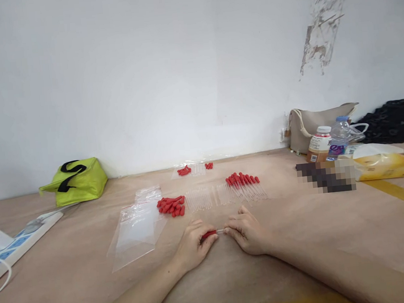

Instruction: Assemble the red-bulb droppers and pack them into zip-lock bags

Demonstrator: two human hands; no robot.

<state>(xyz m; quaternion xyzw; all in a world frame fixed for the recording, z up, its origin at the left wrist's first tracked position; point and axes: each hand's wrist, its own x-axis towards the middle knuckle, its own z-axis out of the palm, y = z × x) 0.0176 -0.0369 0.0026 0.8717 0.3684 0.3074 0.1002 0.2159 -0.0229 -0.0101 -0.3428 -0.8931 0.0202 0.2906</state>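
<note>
My left hand (195, 244) is closed around a red rubber bulb (209, 234). My right hand (246, 232) pinches a clear glass dropper tube (220, 231), whose visible end meets the bulb between the two hands. Just beyond my left hand lies a pile of loose red bulbs (171, 206). Bare clear tubes (198, 199) lie side by side to the right of that pile. Farther right, several droppers with red bulbs on their tubes (244, 181) lie in a fanned group. How far the tube sits inside the bulb is hidden by my fingers.
Clear zip bags (134, 234) lie flat on the left. Near the wall is a bag with red bulbs (184, 171) and tubes. A green pouch (83, 182) and power strip (21, 242) stand left; bottles (318, 146), a tissue pack (382, 165) and a beige bag (323, 116) stand right.
</note>
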